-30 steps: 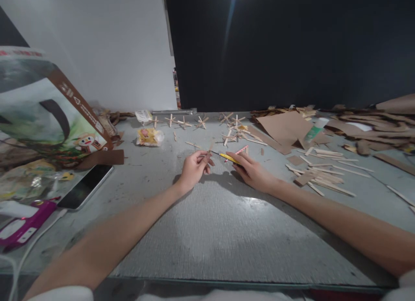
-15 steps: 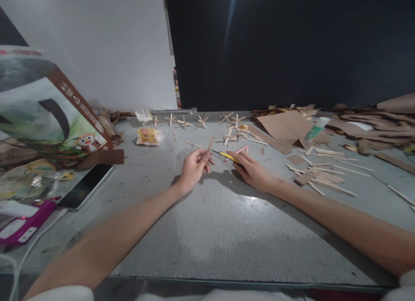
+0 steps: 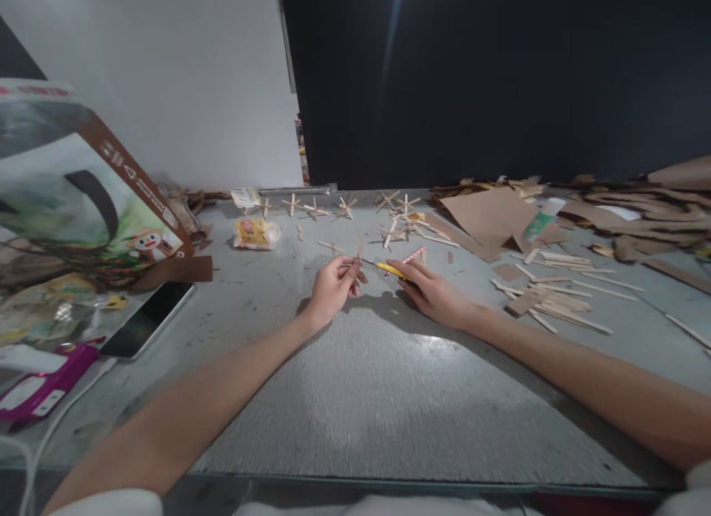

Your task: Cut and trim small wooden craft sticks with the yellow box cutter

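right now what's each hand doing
Left hand: closed on a small thin strip.
Right hand: closed on a yellow-handled cutting tool, tip at the strip.

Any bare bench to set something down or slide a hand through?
Largest: tabletop between left forearm and right forearm, down to the front edge. Smaller: between phone, snack packet and left hand. Crowded: right, with loose sticks and cardboard; back, with crossed sticks; far left, with bag and purple device.

The picture's left edge cuts off the printed bag [image 3: 138, 223] behind the smartphone [image 3: 149, 320] and the purple device [image 3: 69, 369] left of it. Right of it, the left hand [image 3: 329, 292] hides part of a thin strip [image 3: 361, 246], the right hand [image 3: 436, 297] part of the yellow craft knife [image 3: 387, 268].
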### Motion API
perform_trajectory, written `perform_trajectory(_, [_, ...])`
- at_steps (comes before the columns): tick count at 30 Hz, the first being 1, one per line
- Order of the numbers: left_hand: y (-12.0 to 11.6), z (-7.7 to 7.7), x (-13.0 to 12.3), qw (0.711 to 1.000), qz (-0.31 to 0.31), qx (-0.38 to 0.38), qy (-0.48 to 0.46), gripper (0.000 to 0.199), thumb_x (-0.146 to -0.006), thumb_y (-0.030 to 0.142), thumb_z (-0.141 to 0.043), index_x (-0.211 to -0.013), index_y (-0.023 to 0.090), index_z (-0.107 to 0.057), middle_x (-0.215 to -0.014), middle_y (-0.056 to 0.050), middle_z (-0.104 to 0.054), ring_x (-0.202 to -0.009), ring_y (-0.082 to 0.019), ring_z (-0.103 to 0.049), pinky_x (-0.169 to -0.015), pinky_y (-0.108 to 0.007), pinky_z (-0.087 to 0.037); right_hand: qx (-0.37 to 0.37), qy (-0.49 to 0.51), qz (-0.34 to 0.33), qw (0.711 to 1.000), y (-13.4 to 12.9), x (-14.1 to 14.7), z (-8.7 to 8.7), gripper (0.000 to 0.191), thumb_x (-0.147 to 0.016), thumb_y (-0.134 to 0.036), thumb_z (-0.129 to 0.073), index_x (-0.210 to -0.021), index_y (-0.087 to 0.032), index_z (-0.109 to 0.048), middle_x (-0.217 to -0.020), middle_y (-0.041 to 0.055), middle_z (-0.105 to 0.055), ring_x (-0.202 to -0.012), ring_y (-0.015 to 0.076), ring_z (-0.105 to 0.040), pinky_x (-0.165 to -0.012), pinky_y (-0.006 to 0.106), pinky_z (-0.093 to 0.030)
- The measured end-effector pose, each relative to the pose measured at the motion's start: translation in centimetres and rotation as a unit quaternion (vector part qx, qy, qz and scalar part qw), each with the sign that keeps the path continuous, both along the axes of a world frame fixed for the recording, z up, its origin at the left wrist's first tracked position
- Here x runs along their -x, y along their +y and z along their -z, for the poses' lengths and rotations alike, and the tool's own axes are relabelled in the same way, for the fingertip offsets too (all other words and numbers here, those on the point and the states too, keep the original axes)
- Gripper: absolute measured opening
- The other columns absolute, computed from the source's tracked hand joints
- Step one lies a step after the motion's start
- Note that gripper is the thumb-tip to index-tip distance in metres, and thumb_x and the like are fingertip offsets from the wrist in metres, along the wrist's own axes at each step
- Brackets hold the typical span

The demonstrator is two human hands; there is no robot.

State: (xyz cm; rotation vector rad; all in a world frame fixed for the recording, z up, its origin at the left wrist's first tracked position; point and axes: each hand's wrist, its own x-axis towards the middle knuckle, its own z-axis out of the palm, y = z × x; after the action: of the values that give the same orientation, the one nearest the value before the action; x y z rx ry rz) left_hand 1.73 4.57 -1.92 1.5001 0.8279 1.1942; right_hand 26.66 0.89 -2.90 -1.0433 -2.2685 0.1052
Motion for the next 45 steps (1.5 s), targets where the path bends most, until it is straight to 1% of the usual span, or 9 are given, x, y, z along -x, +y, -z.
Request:
perform_trajectory(11, [0.0,-0.1,0.1,1.000,0.001,-0.014,-0.013,0.056,-0.083,0.070,-0.075,-0.096,0.016,-0.068,-0.075,-0.005,-0.072,-0.050,-0.010,-0.059,-0.048,-0.023,-0.041,0.026,-0.012,0.005,1.000,-0.2,0.3,-0.4,0.053,-0.112,-0.036,-0.031,-0.164,-0.025,-0.038,-0.130,0.0178,-0.065,-0.104,0.0261,-0.071,-0.090,0.039,-0.060])
perform_trajectory(17, [0.2,0.3,0.2,1.000,-0.013,-0.015,0.018,0.047,-0.089,0.063,-0.073,-0.093,0.017,-0.067,-0.074,-0.004,-0.072,-0.049,-0.010,-0.058,-0.048,-0.023,-0.041,0.018,-0.050,0.018,0.998,-0.2,0.3,0.0,0.057,-0.112,-0.037,-0.030,-0.167,-0.023,-0.033,-0.126,0.0186,-0.066,-0.094,0.0269,-0.073,-0.084,0.040,-0.060])
perform_trajectory(23, [0.2,0.6,0.1,0.997,-0.020,-0.028,0.074,0.033,-0.097,0.049,-0.066,-0.090,0.018,-0.064,-0.073,-0.004,-0.072,-0.051,-0.011,-0.060,-0.050,-0.023,-0.041,-0.009,-0.099,0.044,0.994,-0.3,0.4,0.3,0.056,-0.112,-0.037,-0.031,-0.166,-0.022,-0.035,-0.123,0.0176,-0.068,-0.083,0.0241,-0.072,-0.073,0.034,-0.058])
perform_trajectory(26, [0.2,0.6,0.1,0.993,-0.038,-0.038,0.106,0.018,-0.100,0.036,-0.063,-0.094,0.018,-0.063,-0.076,-0.003,-0.074,-0.055,-0.012,-0.063,-0.054,-0.023,-0.043,-0.032,-0.121,0.053,0.991,-0.4,0.4,0.3,0.055,-0.112,-0.036,-0.028,-0.164,-0.020,-0.036,-0.121,0.0173,-0.069,-0.076,0.0217,-0.069,-0.066,0.031,-0.054])
perform_trajectory(29, [0.3,0.2,0.4,0.987,-0.056,-0.051,0.144,0.008,-0.099,0.026,-0.063,-0.094,0.020,-0.061,-0.078,-0.003,-0.076,-0.060,-0.013,-0.065,-0.061,-0.024,-0.046,-0.059,-0.169,0.076,0.981,-0.6,0.4,0.3,0.056,-0.112,-0.034,-0.027,-0.165,-0.017,-0.035,-0.114,0.0158,-0.070,-0.066,0.0188,-0.064,-0.056,0.029,-0.045])
perform_trajectory(32, [0.8,-0.2,0.9,0.976,-0.072,-0.074,0.191,0.012,-0.096,0.022,-0.066,-0.085,0.020,-0.063,-0.079,-0.004,-0.077,-0.069,-0.016,-0.068,-0.066,-0.026,-0.046,-0.073,-0.231,0.091,0.966,-0.9,0.6,0.2,0.059,-0.111,-0.033,-0.030,-0.168,-0.020,-0.031,-0.104,0.0118,-0.071,-0.057,0.0165,-0.057,-0.050,0.029,-0.034])
perform_trajectory(35, [1.5,-0.2,1.3,0.959,-0.104,-0.120,0.232,0.011,-0.091,0.019,-0.072,-0.080,0.020,-0.071,-0.081,-0.006,-0.076,-0.080,-0.021,-0.068,-0.075,-0.029,-0.048,-0.072,-0.273,0.107,0.953,-1.2,1.2,-0.1,0.062,-0.108,-0.030,-0.035,-0.169,-0.023,-0.030,-0.096,0.0095,-0.071,-0.050,0.0148,-0.050,-0.049,0.031,-0.025])
perform_trajectory(39, [2.2,0.4,1.6,0.931,-0.128,-0.178,0.291,0.011,-0.085,0.020,-0.080,-0.074,0.022,-0.077,-0.079,-0.007,-0.074,-0.087,-0.024,-0.065,-0.088,-0.036,-0.049,-0.059,-0.289,0.131,0.946,-1.9,2.3,-0.6,0.058,-0.106,-0.029,-0.036,-0.164,-0.023,-0.043,-0.084,0.0096,-0.073,-0.048,0.0153,-0.051,-0.050,0.032,-0.021])
perform_trajectory(45, [2.3,0.9,1.5,0.946,-0.097,-0.141,0.276,0.016,-0.081,0.030,-0.084,-0.069,0.022,-0.077,-0.069,-0.006,-0.072,-0.069,-0.021,-0.061,-0.073,-0.033,-0.048,-0.039,-0.268,0.147,0.951,-2.6,3.2,-1.3,0.054,-0.106,-0.031,-0.036,-0.158,-0.026,-0.053,-0.079,0.0081,-0.076,-0.053,0.0182,-0.058,-0.053,0.034,-0.017])
